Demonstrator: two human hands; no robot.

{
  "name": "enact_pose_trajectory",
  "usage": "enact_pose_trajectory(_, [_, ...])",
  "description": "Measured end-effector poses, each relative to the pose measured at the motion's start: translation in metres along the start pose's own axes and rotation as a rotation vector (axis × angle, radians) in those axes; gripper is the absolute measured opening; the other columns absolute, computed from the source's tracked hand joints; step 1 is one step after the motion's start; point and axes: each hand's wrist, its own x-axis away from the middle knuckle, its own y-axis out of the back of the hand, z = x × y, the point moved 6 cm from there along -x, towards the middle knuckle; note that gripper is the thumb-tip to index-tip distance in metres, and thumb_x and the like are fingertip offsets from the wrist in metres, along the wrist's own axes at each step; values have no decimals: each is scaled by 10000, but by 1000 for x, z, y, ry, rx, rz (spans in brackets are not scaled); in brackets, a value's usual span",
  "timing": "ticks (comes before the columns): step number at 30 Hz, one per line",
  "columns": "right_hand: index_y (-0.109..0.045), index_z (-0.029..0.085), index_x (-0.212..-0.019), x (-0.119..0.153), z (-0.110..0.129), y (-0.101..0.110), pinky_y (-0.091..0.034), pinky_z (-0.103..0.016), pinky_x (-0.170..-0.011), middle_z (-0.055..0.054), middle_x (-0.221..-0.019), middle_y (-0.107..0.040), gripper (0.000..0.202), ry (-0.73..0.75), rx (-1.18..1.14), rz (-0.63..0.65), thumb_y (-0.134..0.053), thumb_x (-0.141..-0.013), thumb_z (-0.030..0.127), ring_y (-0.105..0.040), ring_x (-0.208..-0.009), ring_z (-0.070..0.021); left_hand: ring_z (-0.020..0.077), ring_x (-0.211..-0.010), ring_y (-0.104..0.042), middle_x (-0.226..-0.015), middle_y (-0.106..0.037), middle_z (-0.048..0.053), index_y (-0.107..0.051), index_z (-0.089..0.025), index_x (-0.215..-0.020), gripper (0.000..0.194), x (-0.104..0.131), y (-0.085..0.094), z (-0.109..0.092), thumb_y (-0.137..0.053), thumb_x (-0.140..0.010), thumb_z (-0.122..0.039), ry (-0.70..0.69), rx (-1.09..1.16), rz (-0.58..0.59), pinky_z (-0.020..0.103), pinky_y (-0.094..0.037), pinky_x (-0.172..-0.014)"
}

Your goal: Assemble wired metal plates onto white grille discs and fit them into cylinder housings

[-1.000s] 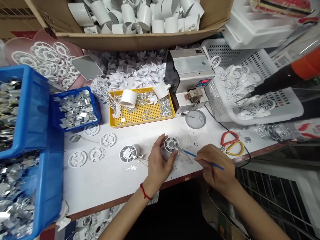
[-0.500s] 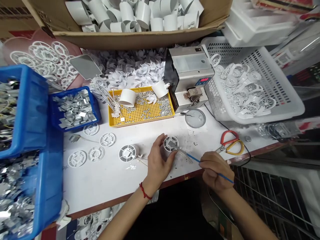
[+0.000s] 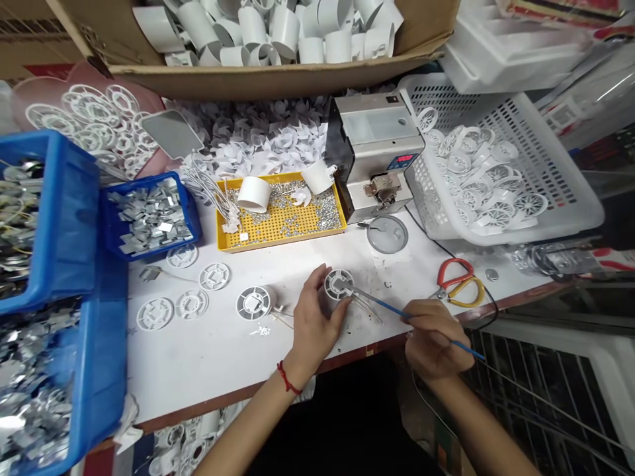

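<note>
My left hand (image 3: 317,314) is closed around a white round plastic part (image 3: 339,284) with a spoked top, holding it on the white tabletop. In my right hand (image 3: 436,337) is a thin brush (image 3: 391,309) with a blue handle, its tip touching the top of that part near the rim. Thin pale wires (image 3: 367,307) trail from the part on the right. Left of my hand stands a similar white cylinder (image 3: 254,303) with a spoked top and wires. Several flat white discs (image 3: 192,304) lie farther left.
Behind sit a yellow tray (image 3: 282,241) of small metal pieces and a metal machine (image 3: 381,142) with a red display. A round dish (image 3: 387,235), pliers (image 3: 459,281) and a white basket (image 3: 540,235) are to the right. Blue bins (image 3: 74,218) line the left; a cardboard box (image 3: 268,82) stands behind.
My right hand has shifted right and slightly down with the brush. The brush tip has moved from the middle of the part's top toward its right edge. My left hand stays put.
</note>
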Motion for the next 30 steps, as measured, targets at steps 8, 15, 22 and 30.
enact_pose_trajectory(8, [-594,162,-952,-5,9,-4,-530,-322,-585,-54,-769,-632,184,120,-59,224,-410,-958,150,-623,-710,-165,231,-1131,-625,-1264,-599,129,-345,-217,-1390,646,-1,1,-1,-677,-845,-318,-6,9,7,420,-536,-969])
enact_pose_trajectory(15, [-618,153,-928,3,7,1,-518,-321,-568,-42,-734,-623,183,99,-55,122,-439,-935,117,-625,-677,-166,234,-1135,-622,-1268,-597,123,-342,-223,-1390,647,0,1,0,-677,-845,-322,4,-8,9,422,-532,-970])
enact_pose_trajectory(22, [-660,175,-802,-16,-32,29,-465,-307,-527,-10,-601,-615,257,-105,194,-370,-447,-946,168,-618,-562,-167,232,-1125,-623,-1268,-595,129,-351,-217,-1392,653,-2,-3,2,-681,-839,-323,4,-9,-6,425,-534,-966])
enact_pose_trajectory(30, [-628,184,-773,-58,-69,12,-451,-274,-558,-18,-626,-678,241,87,608,-42,-480,-958,225,-620,-570,-150,302,-1308,-484,-1387,-509,162,-252,-198,-1493,813,-13,40,-32,-693,-823,-326,-208,-275,-48,519,-421,-1092])
